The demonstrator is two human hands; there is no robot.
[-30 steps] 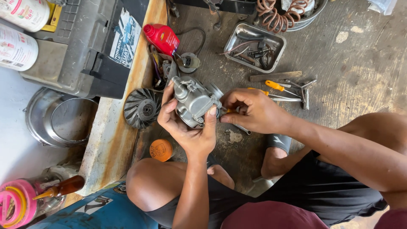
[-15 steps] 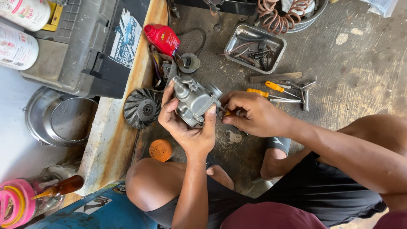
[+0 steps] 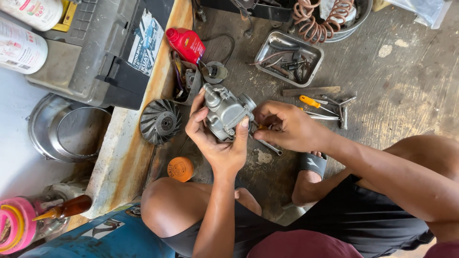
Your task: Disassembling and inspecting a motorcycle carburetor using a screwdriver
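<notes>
My left hand grips a grey metal carburetor from below, fingers wrapped around its body. My right hand is closed on a small screwdriver with an orange handle, mostly hidden in the fist, its tip at the carburetor's right side. Both hands hover above the concrete floor, over my bent knees.
A metal tray of small parts lies ahead, a red bottle to its left. Screwdrivers and wrenches lie right of my hands. A black fan wheel, an orange cap and a grey toolbox are at left.
My right hand has shifted slightly left, closer against the carburetor. The left hand and carburetor stay almost still.
</notes>
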